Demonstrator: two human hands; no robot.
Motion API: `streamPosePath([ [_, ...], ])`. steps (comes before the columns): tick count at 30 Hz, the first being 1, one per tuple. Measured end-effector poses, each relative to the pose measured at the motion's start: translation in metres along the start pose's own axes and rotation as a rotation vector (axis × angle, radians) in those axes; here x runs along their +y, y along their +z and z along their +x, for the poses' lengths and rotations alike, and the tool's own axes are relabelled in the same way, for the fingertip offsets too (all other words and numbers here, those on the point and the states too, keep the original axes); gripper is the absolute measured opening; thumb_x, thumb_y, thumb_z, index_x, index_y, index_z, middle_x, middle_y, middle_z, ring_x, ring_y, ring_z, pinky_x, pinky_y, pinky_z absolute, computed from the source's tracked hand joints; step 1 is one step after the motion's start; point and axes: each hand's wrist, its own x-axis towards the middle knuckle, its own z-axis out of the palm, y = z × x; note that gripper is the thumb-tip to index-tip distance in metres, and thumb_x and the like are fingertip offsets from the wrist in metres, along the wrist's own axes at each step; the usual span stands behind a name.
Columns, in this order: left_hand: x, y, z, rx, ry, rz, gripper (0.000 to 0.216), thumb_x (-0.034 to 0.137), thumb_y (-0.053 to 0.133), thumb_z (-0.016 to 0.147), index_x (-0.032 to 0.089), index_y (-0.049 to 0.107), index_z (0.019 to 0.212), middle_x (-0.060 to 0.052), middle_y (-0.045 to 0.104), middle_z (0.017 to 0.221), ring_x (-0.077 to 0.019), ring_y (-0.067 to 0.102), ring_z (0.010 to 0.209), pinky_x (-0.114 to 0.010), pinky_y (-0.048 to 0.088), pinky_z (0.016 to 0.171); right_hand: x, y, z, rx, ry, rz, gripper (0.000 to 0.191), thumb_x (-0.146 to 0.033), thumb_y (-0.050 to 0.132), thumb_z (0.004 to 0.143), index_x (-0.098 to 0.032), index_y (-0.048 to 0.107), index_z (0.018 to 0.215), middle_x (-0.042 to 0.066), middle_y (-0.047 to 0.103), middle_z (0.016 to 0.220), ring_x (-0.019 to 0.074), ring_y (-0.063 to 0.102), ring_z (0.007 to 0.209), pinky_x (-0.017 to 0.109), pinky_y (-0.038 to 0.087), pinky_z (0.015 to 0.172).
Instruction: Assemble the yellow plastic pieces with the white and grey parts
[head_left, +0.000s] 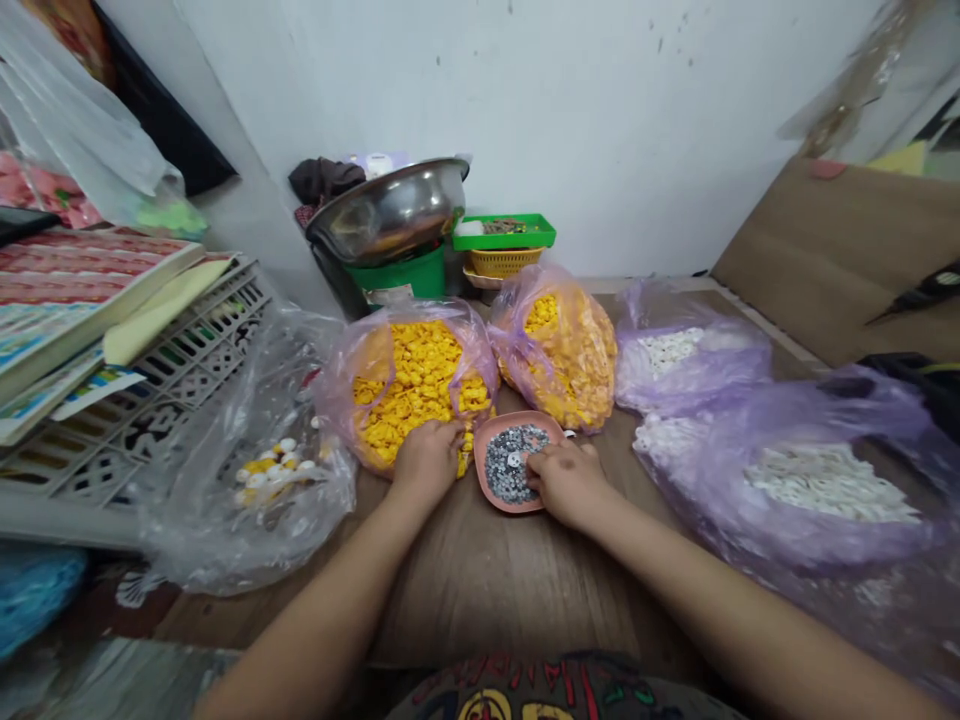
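A pink square dish (486, 478) holds many tiny grey-and-black pieces (510, 470), with a small white piece (514, 459) among them. My right hand (571, 482) reaches over the dish's right side, its fingers pinched down at the grey pieces; what they grip is too small to tell. Left of the dish, my left hand (429, 462) is closed at the front of an open purple bag of small yellow plastic pieces (420, 365). A few yellow bits show beside its fingertips, but whether it grips one is hidden. A second bag of yellow pieces (574, 360) stands behind the dish.
Purple bags of white pieces (832, 480) lie on the right. To the left, a clear bag (277, 540) holds yellow-and-white pieces, beside a grey plastic crate (187, 350) with books on it. A metal basin (397, 215) and a green tray (536, 235) stand at the wall.
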Motion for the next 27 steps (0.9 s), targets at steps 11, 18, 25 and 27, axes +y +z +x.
streamPosePath([
  [11, 0.003, -0.007, 0.003, 0.193, -0.549, -1.212, 0.007, 0.016, 0.057, 0.069, 0.017, 0.060, 0.063, 0.003, 0.055, 0.058, -0.0125, 0.054, 0.059, -0.027, 0.045, 0.067, -0.003, -0.004, 0.004, -0.050, -0.047, 0.013, 0.018, -0.018, 0.047, 0.078, -0.016, 0.062, 0.086, 0.013, 0.064, 0.094, 0.0278, 0.052, 0.093, 0.035, 0.033, 0.068],
  [18, 0.030, -0.015, -0.014, -0.042, -0.714, -1.617, 0.019, 0.008, 0.045, 0.080, 0.013, 0.054, 0.064, -0.003, 0.060, 0.057, -0.0095, 0.059, 0.055, -0.020, 0.051, 0.058, -0.005, -0.008, 0.005, -0.016, -0.048, 0.074, 0.008, -0.017, 0.052, 0.074, -0.016, 0.061, 0.074, 0.010, 0.064, 0.085, 0.0252, 0.054, 0.087, 0.034, 0.034, 0.069],
  [25, 0.062, -0.008, -0.030, -0.212, -0.854, -1.923, 0.016, 0.005, 0.044, 0.081, 0.011, 0.056, 0.072, -0.002, 0.062, 0.057, -0.0094, 0.061, 0.051, -0.016, 0.051, 0.050, -0.006, -0.004, -0.005, 0.283, -0.011, 0.443, 0.012, -0.014, 0.042, 0.081, -0.017, 0.052, 0.075, 0.004, 0.060, 0.077, 0.0148, 0.054, 0.072, 0.024, 0.038, 0.063],
  [27, 0.066, -0.006, -0.031, -0.259, -0.841, -1.923, 0.016, 0.005, 0.044, 0.081, 0.010, 0.057, 0.073, -0.003, 0.061, 0.053, -0.0095, 0.060, 0.048, -0.016, 0.051, 0.047, -0.002, 0.001, -0.006, 0.349, 0.013, 0.544, 0.010, -0.014, 0.045, 0.078, -0.018, 0.050, 0.070, 0.003, 0.058, 0.070, 0.0151, 0.053, 0.067, 0.024, 0.039, 0.061],
])
